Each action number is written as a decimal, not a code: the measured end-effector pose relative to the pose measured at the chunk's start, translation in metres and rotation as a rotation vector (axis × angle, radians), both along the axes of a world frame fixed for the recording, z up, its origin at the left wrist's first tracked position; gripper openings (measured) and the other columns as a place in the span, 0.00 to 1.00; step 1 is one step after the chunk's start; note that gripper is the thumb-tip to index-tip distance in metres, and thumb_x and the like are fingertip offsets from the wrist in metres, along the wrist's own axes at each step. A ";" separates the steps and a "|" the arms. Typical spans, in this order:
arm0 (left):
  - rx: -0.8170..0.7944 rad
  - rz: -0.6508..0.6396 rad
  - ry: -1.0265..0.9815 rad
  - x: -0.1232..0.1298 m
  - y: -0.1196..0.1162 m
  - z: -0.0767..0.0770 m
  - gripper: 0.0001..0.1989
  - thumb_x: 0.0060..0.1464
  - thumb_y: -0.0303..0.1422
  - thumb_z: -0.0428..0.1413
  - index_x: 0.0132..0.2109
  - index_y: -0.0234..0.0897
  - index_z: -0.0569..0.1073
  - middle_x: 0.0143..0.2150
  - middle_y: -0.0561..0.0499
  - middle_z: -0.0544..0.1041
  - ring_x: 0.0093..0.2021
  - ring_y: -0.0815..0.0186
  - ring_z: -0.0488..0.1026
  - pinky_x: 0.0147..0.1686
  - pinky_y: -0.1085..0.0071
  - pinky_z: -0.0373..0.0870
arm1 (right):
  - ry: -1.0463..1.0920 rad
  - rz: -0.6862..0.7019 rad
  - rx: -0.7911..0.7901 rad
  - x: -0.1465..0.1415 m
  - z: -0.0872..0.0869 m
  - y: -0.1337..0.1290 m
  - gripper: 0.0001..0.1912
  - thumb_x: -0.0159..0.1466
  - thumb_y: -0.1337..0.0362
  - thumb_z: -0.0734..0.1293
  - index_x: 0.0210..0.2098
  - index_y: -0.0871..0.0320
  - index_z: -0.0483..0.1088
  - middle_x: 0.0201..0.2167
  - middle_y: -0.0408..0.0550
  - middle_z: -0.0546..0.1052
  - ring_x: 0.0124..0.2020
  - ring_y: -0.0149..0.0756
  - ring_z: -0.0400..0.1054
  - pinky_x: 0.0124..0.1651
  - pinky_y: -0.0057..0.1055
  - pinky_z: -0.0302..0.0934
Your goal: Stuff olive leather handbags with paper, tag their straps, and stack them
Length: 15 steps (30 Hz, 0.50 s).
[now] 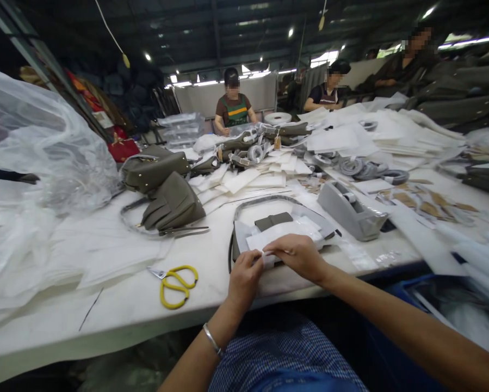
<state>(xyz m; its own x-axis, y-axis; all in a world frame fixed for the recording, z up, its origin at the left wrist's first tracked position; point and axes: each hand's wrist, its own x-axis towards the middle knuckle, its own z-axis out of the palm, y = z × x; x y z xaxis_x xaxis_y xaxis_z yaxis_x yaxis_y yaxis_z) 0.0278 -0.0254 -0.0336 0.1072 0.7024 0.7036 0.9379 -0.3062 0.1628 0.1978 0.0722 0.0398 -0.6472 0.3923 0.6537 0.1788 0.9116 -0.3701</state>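
A grey-green handbag (pixel 236 235) lies in front of me near the table's edge, its wrapped handle (pixel 264 200) looping away from me. White wrapping sheet (pixel 287 231) covers much of the bag, and a dark green flap (pixel 273 220) shows above it. My left hand (pixel 246 272) pinches the near edge of the white sheet, thumb and finger together. Close beside it, fingertips almost touching, my right hand (pixel 299 255) pinches the same edge. Yellow-handled scissors (pixel 179 284) rest to the left of my hands.
A grey tape dispenser (pixel 350 209) stands to the right. More green bags (pixel 173 204) sit at the left, near clear plastic (pixel 52 147). White sheets (pixel 350 136) and wrapped straps (pixel 352 165) are heaped behind. A blue bin (pixel 411 288) is below right. Co-workers (pixel 236 109) work across the table.
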 end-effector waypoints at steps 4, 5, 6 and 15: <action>-0.012 0.020 -0.055 0.002 0.000 0.005 0.08 0.64 0.25 0.49 0.39 0.38 0.72 0.38 0.48 0.75 0.39 0.63 0.73 0.40 0.66 0.75 | -0.053 -0.078 -0.089 -0.021 -0.001 0.023 0.05 0.63 0.65 0.71 0.33 0.48 0.81 0.32 0.37 0.83 0.35 0.33 0.78 0.41 0.26 0.68; -0.013 0.022 -0.067 0.002 0.000 0.007 0.08 0.64 0.25 0.49 0.39 0.38 0.71 0.37 0.48 0.75 0.39 0.63 0.73 0.40 0.66 0.75 | -0.076 -0.105 -0.098 -0.025 -0.003 0.027 0.04 0.62 0.64 0.72 0.33 0.48 0.81 0.32 0.37 0.83 0.35 0.33 0.78 0.40 0.26 0.67; -0.014 0.021 -0.079 0.002 0.000 0.007 0.08 0.64 0.24 0.49 0.40 0.39 0.70 0.38 0.48 0.75 0.39 0.63 0.74 0.40 0.67 0.75 | -0.101 -0.133 -0.108 -0.029 -0.006 0.031 0.03 0.61 0.63 0.73 0.32 0.47 0.81 0.31 0.37 0.83 0.34 0.33 0.78 0.40 0.27 0.67; -0.011 0.009 -0.110 -0.001 0.001 0.000 0.10 0.64 0.25 0.50 0.51 0.39 0.69 0.43 0.47 0.77 0.43 0.62 0.76 0.44 0.67 0.77 | -0.302 -0.093 -0.190 -0.048 -0.018 0.054 0.05 0.55 0.65 0.77 0.26 0.52 0.78 0.34 0.42 0.81 0.42 0.37 0.72 0.44 0.31 0.63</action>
